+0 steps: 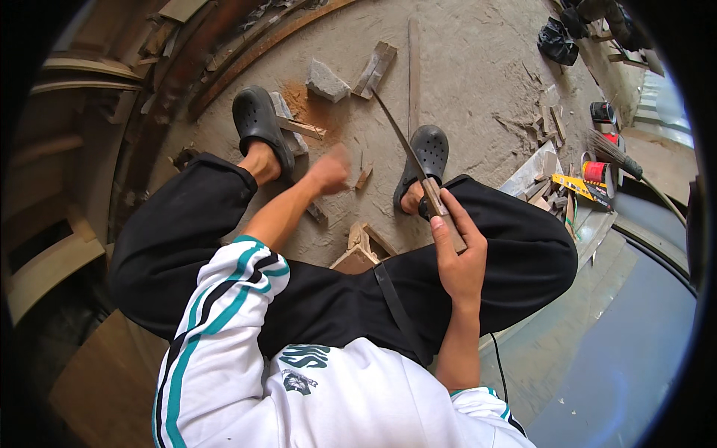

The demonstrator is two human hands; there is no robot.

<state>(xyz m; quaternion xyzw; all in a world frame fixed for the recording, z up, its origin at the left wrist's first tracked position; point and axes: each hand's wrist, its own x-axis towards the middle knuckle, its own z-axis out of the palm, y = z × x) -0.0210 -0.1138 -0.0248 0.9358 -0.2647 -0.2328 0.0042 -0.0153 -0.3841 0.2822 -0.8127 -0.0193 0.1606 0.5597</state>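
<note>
In my right hand is a long-bladed tool with a wooden handle. Its thin dark blade points away and to the left, past my right shoe. The blade shows nearly edge-on, so I cannot tell whether it has teeth. My left hand is smeared by motion above the floor between my feet, and its fingers cannot be made out. Just beyond it, a narrow wood piece lies partly on a grey block beside my left shoe. Orange-brown sawdust is scattered there.
Beyond my feet lie a stone chunk, a wooden block and a long strip. An angled wood piece sits between my legs. At right are wood scraps, cans and a brush. Wooden frames stand left.
</note>
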